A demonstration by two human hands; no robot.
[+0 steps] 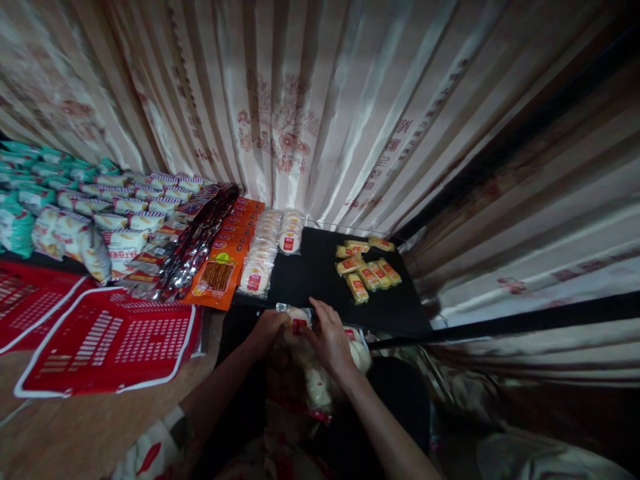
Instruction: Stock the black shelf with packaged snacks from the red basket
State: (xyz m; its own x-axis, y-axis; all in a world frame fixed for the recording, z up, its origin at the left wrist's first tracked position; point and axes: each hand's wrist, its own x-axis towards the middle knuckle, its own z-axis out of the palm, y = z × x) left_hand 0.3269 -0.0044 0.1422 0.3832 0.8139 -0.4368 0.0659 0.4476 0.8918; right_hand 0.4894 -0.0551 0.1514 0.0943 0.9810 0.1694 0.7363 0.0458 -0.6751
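Observation:
Between my two hands, above my lap at the table's front edge, is a clear-wrapped packet of round white crackers [299,313] with a red label. My left hand [269,331] pinches its left side. My right hand [330,337] grips the right side, thumb over the label and fingers reaching along the edge. Below, a clear bag of similar white packets [319,390] lies on my lap, partly hidden by my right arm. Just beyond my hands, rows of matching cracker packets [256,277] lie on the black table [300,277], with a shorter row [291,233] beside them.
Small yellow packets [367,275] lie on the table's right part. Further left are an orange snack bag [223,257], dark shiny packets [200,237], white snack bags [125,247] and green packs [15,227]. Red baskets [107,340] stand at front left. A printed curtain [320,100] hangs behind.

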